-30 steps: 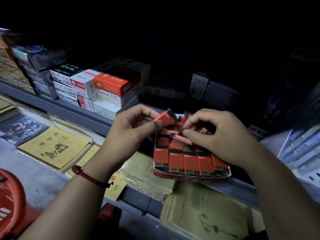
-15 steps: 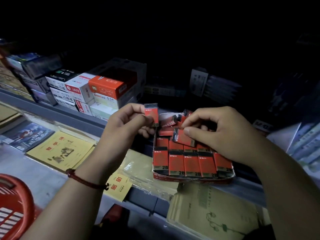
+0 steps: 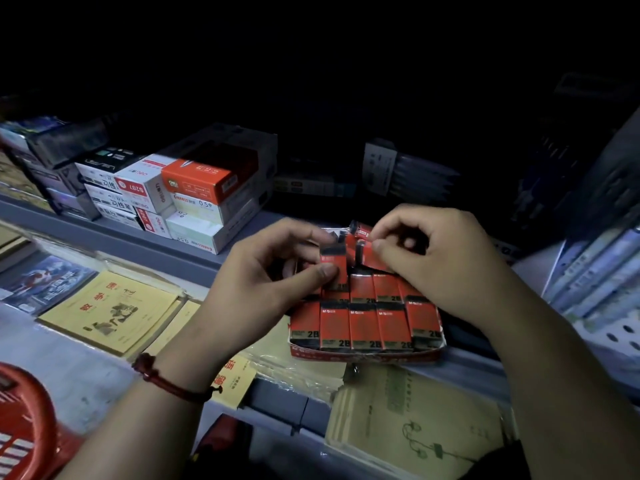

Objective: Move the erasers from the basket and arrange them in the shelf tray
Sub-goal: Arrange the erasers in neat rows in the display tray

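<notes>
A shallow red cardboard tray [image 3: 363, 355] sits on the shelf edge, filled with rows of red and black 2B erasers [image 3: 363, 325]. My left hand [image 3: 263, 282] pinches one red and black eraser [image 3: 333, 261] upright over the tray's back left part. My right hand [image 3: 436, 261] grips another eraser [image 3: 363, 233] between thumb and forefinger above the back row. The back rows are partly hidden by both hands. A red basket [image 3: 24, 420] shows at the bottom left corner.
Stacked stationery boxes [image 3: 180, 195] stand on the shelf to the left of the tray. Yellow exercise books [image 3: 114, 310] lie on the lower shelf at left, green-brown ones [image 3: 415, 424] below the tray. Blue packs [image 3: 595, 268] lean at the right. The shelf's back is dark.
My left hand has turned its eraser upright and lowered it toward the tray's back left. My right hand has lifted an eraser from the back row. The view shifted slightly right.
</notes>
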`<state>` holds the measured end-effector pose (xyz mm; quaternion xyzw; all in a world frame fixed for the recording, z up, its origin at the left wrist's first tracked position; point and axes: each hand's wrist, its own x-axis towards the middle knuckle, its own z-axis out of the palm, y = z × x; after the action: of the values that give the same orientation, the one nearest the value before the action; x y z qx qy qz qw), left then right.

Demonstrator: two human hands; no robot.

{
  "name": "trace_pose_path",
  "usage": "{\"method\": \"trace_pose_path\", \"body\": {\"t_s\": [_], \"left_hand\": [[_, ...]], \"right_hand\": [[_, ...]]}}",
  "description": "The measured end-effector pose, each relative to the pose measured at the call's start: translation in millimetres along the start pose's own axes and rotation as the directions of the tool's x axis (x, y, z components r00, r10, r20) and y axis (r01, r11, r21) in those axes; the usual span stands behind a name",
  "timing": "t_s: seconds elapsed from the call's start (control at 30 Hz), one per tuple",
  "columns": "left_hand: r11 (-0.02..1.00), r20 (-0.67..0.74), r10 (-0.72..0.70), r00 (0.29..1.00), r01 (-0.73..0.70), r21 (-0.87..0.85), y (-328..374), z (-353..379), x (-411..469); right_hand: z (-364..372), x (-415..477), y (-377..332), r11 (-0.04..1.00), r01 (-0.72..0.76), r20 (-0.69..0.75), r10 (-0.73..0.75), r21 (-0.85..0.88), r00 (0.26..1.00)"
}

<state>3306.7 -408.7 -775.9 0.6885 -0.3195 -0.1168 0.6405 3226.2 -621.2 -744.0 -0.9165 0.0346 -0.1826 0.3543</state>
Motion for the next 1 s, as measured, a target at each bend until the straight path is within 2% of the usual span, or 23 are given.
{"method": "trace_pose_path", "body": {"t_s": [0.1, 0.23, 0.33, 0.43, 0.57, 0.67, 0.8, 0.9, 1.0], "left_hand": [[0.999, -0.033, -0.014, 0.999, 0.016, 0.039, -0.8, -0.2, 0.8], [0.996, -0.102, -0.091, 0.991, 0.089, -0.021, -1.7, 0.5, 0.2], [0.991, -0.115, -0.116, 0.987, 0.106, -0.088, -2.0, 0.5, 0.7], [0.984, -0.126, -0.098, 0.987, 0.077, -0.161, -1.6, -0.2, 1.1], [0.982, -0.117, -0.052, 0.992, 0.029, -0.185, -0.6, -4.1, 0.8], [0.993, -0.097, -0.031, 0.995, 0.020, -0.114, 0.5, -11.9, 1.1], [1.000, -0.049, -0.026, 0.998, 0.026, 0.006, -1.1, -28.1, 1.0], [0.984, 0.000, 0.003, 1.000, -0.003, 0.176, -6.6, -33.0, 0.6], [0.918, 0.013, 0.057, 0.998, -0.058, 0.391, -10.4, -35.0, 1.5]], "right_hand": [[5.1, 1.8, 0.6, 0.996, 0.019, -0.066, -0.026, -0.092, 0.997], [9.3, 2.0, -10.2, 0.995, 0.089, -0.169, -0.093, -0.033, 0.981], [12.1, 0.1, -20.2, 0.990, 0.085, -0.092, -0.075, 0.109, 0.993], [17.2, -0.6, -23.8, 0.983, 0.056, -0.015, -0.054, 0.173, 0.998], [22.2, 1.2, -24.8, 0.972, 0.033, -0.011, -0.032, 0.232, 0.999], [24.9, 1.6, -24.7, 0.975, 0.042, -0.012, -0.040, 0.219, 0.999], [28.8, -0.4, -21.9, 0.994, 0.046, 0.043, -0.050, 0.098, 0.998], [32.5, -1.4, -20.7, 0.997, 0.061, 0.055, -0.058, -0.051, 0.997], [36.2, -1.3, -22.2, 0.987, 0.078, 0.035, -0.074, -0.138, 0.997]]}}
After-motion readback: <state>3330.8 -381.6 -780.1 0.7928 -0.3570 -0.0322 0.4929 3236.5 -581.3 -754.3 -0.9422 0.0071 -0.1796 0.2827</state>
